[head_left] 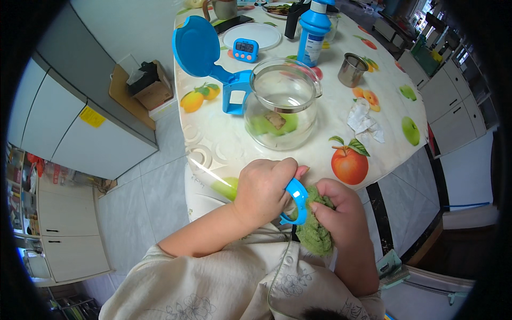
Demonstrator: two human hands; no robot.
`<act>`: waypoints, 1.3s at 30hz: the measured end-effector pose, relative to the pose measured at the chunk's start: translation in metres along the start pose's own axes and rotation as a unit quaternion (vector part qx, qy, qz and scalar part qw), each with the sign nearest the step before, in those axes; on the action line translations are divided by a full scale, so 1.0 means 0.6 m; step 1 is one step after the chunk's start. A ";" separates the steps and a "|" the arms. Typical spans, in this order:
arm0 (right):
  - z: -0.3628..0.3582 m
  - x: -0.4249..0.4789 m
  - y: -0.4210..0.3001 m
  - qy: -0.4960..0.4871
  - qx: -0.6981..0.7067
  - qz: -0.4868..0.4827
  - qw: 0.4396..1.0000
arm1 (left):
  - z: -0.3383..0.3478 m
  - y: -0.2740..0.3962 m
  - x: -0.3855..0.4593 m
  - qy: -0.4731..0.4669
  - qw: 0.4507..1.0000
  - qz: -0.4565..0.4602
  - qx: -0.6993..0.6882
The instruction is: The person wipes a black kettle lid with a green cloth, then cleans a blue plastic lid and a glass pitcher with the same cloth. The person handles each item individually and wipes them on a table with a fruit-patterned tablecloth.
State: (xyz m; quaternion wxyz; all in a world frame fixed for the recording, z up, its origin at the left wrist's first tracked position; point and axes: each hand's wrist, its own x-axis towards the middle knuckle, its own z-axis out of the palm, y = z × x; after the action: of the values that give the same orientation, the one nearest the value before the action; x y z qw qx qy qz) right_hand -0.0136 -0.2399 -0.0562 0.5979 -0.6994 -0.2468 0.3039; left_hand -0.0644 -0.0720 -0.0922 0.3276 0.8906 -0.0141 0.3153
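Observation:
My left hand point(264, 192) is closed on a blue plastic ring point(301, 200), held upright in front of my body at the table's near edge. In my right hand point(340, 212) is a bunched green cloth point(314, 232), pressed close against the ring. Beyond my hands stands a glass teapot point(280, 132), without a lid on its mouth; a brown piece shows at its bottom. Left of the glass is a blue plastic handle with a raised lid point(196, 48); whether it is attached to the glass I cannot tell.
A blue digital timer point(245, 51), a white round lid point(264, 36) and a blue bottle point(312, 40) are farther back. To the right are a metal strainer cup point(352, 72) and a crumpled white tissue point(365, 120). The table point(400, 160) wears a fruit-print cover.

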 end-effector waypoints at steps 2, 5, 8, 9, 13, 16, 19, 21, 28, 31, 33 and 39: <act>0.006 0.004 0.007 0.000 0.069 0.027 0.997 | 0.003 -0.002 0.000 -0.007 0.999 0.036 -0.010; 0.018 0.015 0.001 0.002 0.121 0.056 0.991 | 0.001 -0.001 -0.001 -0.007 0.998 0.060 -0.012; 0.023 0.016 0.000 0.010 0.144 0.063 0.987 | -0.001 0.000 0.000 -0.008 0.999 0.043 -0.022; 0.023 0.016 0.000 0.011 0.151 0.062 0.986 | -0.002 0.000 0.000 -0.009 0.999 0.031 -0.026; 0.002 0.009 0.001 -0.046 0.104 0.066 0.991 | 0.000 -0.005 -0.004 -0.005 0.999 -0.025 -0.029; 0.005 0.006 0.001 -0.054 0.192 0.092 0.976 | 0.000 -0.008 -0.003 -0.008 0.997 -0.056 -0.043; 0.012 0.008 -0.003 -0.046 0.257 0.125 0.957 | -0.002 -0.004 -0.003 -0.006 0.999 -0.026 -0.036; 0.018 0.013 0.002 -0.038 0.283 0.138 0.948 | -0.001 -0.003 -0.001 0.004 0.999 0.027 -0.027; 0.029 0.023 0.009 -0.001 0.120 0.016 0.993 | 0.002 -0.006 -0.001 0.009 0.999 0.019 -0.026; 0.013 0.018 0.012 -0.005 0.042 0.022 0.999 | -0.001 -0.006 -0.004 -0.010 0.999 -0.029 -0.030; 0.009 0.015 0.010 -0.009 0.042 0.030 0.999 | -0.002 -0.004 -0.003 -0.015 0.999 -0.035 -0.021; 0.012 0.010 0.007 -0.020 0.129 0.024 0.991 | 0.001 -0.007 -0.003 -0.013 0.995 -0.083 -0.049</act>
State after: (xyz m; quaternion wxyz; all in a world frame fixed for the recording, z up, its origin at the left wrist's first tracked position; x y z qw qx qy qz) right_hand -0.0147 -0.2314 -0.0617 0.6704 -0.6164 -0.2003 0.3612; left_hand -0.0645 -0.0694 -0.0964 0.3960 0.8754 0.0404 0.2741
